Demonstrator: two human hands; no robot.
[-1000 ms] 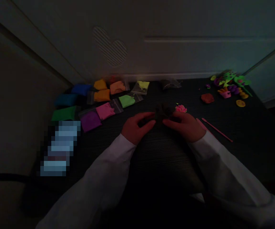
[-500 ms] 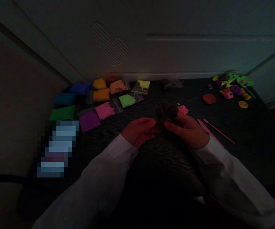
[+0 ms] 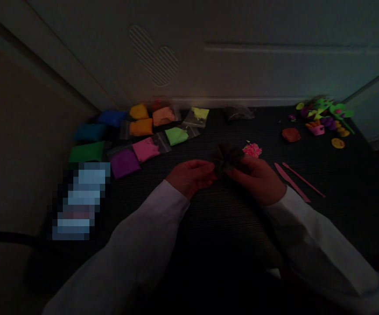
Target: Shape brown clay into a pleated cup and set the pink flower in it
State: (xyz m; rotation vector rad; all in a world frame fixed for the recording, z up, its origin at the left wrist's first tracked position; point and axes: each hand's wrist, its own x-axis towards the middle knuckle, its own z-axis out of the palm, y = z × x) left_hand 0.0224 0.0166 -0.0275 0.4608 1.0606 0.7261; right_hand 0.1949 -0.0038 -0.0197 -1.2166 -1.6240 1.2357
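Between my two hands, above the dark table, is a dark clay flower (image 3: 226, 155) with petal-like folds. My left hand (image 3: 191, 178) pinches its left edge between thumb and fingers. From the right, the thumb and fingers of my right hand (image 3: 261, 180) close on it too. Dim light hides its exact colour and where the fingertips press. Just past my right fingers lies a small heap of pink bits (image 3: 252, 150). Right of that hand are a pink clay knife (image 3: 291, 181) and a thin pink modelling tool (image 3: 303, 180).
Bags of coloured clay, among them a purple one (image 3: 124, 163) and a green one (image 3: 87, 152), spread along the back left. A blurred bright screen (image 3: 81, 201) lies nearer left. A reddish clay lump (image 3: 291, 135) and colourful clay flowers (image 3: 327, 113) sit back right. Behind stands a pale panel (image 3: 258, 74).
The dark clay flower has tilted, so its petals face up toward me more. My hands stay on it with small finger shifts. The view has moved slightly.
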